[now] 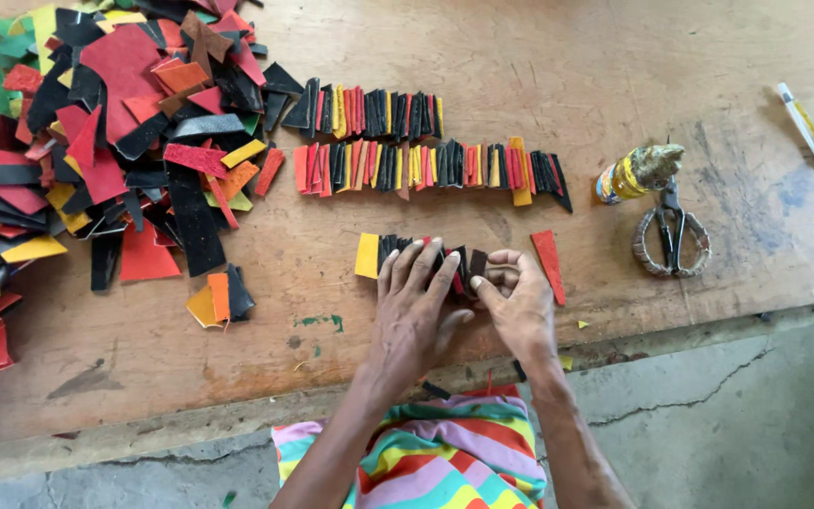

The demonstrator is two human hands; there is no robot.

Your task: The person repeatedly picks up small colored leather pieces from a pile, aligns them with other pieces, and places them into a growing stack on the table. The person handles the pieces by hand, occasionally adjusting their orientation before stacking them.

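Leather pieces (421, 253) in black, red and yellow stand overlapped in a short row on the wooden board (614, 85), and both hands are on that row. The left hand (414, 306) lies flat over its middle with the fingers (426, 264) spread and pressed down on the pieces; the right hand (518, 303) meets it at the row's right end, its fingertips curled in and pinched on the last dark pieces, thumb touching the left hand's. A yellow piece (366, 255) sticks out at the row's left end, and a loose red strip (548, 264) lies just beside the right hand. Above the hands run two longer finished rows (431, 165) of the same overlapped pieces, one behind the other. To the left a large loose heap of cut scraps (105, 123) in red, black, yellow, orange and green spreads over the board, with a few orange and black scraps (219, 297) lying apart near its lower edge. To the right of the rows lie a small bottle with a yellow band (638, 172) on its side and, touching it, scissors with wrapped handles (672, 231); a thin white and yellow stick (809, 125) lies well apart at the far right. Below the board's edge are a grey cracked floor (756, 415) and the person's striped, many-coloured garment (435, 457).
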